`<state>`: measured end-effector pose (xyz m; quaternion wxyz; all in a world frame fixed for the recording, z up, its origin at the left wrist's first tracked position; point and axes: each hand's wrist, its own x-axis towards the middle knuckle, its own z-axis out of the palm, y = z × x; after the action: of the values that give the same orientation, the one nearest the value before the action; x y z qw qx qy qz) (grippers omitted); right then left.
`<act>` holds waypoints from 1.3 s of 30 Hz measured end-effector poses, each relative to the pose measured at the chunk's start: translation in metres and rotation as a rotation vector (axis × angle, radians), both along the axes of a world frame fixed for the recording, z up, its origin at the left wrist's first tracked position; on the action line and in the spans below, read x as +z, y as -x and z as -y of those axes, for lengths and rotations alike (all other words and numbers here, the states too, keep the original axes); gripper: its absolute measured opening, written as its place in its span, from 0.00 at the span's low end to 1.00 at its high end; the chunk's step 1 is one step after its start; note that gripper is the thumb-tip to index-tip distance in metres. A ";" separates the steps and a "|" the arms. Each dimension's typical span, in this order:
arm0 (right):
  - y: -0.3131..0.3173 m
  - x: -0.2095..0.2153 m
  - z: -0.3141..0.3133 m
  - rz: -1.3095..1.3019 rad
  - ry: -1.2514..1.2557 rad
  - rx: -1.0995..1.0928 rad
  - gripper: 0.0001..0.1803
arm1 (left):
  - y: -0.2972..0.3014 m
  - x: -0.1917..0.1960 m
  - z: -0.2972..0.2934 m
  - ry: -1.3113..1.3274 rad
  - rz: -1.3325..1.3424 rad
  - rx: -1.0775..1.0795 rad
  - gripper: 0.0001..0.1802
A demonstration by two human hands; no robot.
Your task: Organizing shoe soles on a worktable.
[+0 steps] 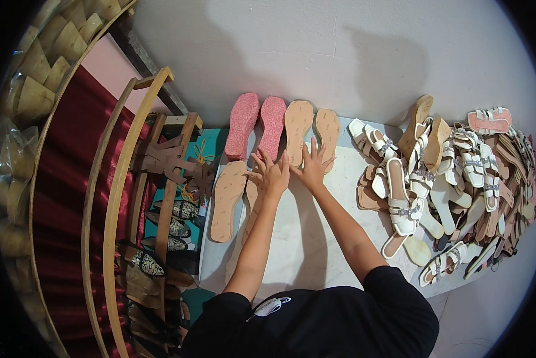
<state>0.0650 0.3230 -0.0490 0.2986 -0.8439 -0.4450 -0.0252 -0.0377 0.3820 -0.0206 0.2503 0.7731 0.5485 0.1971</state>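
Note:
My left hand (272,176), fingers spread, reaches over the white table (283,250) by the lower end of a pink speckled sole (272,122). Another pink sole (242,122) leans left of it. My right hand (311,169) has its fingers apart at the lower ends of two tan printed insoles, a wider one (299,124) and a narrower one (327,128). Nearer me lie a tan insole (227,206) and a second insole (253,203), partly hidden by my left hand and forearm. Whether my fingertips press on the soles is hard to tell.
White sandals (399,185) and wooden shoe lasts (438,143) crowd the table's right side, beside a heap of loose soles (513,179). At left stands a wooden rack (121,179) with dark patterned shoes (148,262). A grey wall (292,48) rises behind.

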 end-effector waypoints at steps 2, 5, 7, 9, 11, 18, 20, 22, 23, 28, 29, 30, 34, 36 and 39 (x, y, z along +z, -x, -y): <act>0.001 0.000 0.000 -0.012 0.005 -0.007 0.43 | -0.001 0.003 0.002 -0.015 -0.001 -0.006 0.48; 0.001 0.001 0.000 -0.021 -0.004 -0.018 0.44 | -0.001 0.005 0.003 -0.031 -0.001 -0.017 0.48; 0.000 0.000 -0.001 -0.016 0.001 -0.014 0.44 | -0.001 0.005 0.003 -0.033 0.001 -0.022 0.48; 0.001 0.000 -0.001 -0.013 0.002 -0.013 0.45 | 0.000 0.006 0.003 -0.078 0.025 -0.020 0.49; 0.002 0.000 -0.002 -0.012 0.003 -0.008 0.46 | 0.000 0.008 0.003 -0.045 0.003 -0.013 0.48; -0.002 -0.003 0.000 -0.019 0.015 -0.006 0.47 | 0.000 0.022 0.008 0.044 0.061 -0.085 0.46; -0.003 -0.004 0.001 -0.019 0.022 -0.005 0.47 | -0.001 0.023 0.010 0.035 0.071 -0.072 0.46; -0.002 -0.003 -0.001 -0.003 0.012 0.007 0.47 | 0.000 0.018 0.009 0.021 0.082 -0.052 0.46; 0.000 -0.003 -0.002 -0.004 0.011 0.010 0.47 | 0.000 0.011 0.007 -0.017 0.089 -0.021 0.46; -0.003 -0.005 -0.001 -0.010 0.024 -0.001 0.47 | -0.002 0.016 0.009 0.008 0.065 -0.057 0.45; -0.003 -0.006 -0.001 -0.011 0.025 -0.001 0.47 | -0.003 0.016 0.009 -0.005 0.068 -0.053 0.45; -0.003 -0.006 -0.001 -0.005 0.022 -0.003 0.47 | -0.003 0.017 0.010 -0.017 0.072 -0.050 0.45; -0.002 -0.005 0.000 0.017 0.011 -0.006 0.46 | -0.003 0.017 0.009 -0.017 0.071 -0.075 0.45; 0.000 -0.001 -0.001 0.006 0.015 -0.011 0.45 | -0.003 0.010 0.007 -0.050 0.104 -0.045 0.45; 0.004 0.000 -0.002 0.003 0.007 -0.009 0.45 | -0.001 -0.003 0.000 -0.133 0.050 -0.033 0.45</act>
<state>0.0607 0.3250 -0.0490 0.2950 -0.8468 -0.4417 -0.0263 -0.0369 0.3822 -0.0232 0.2153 0.7918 0.5151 0.2479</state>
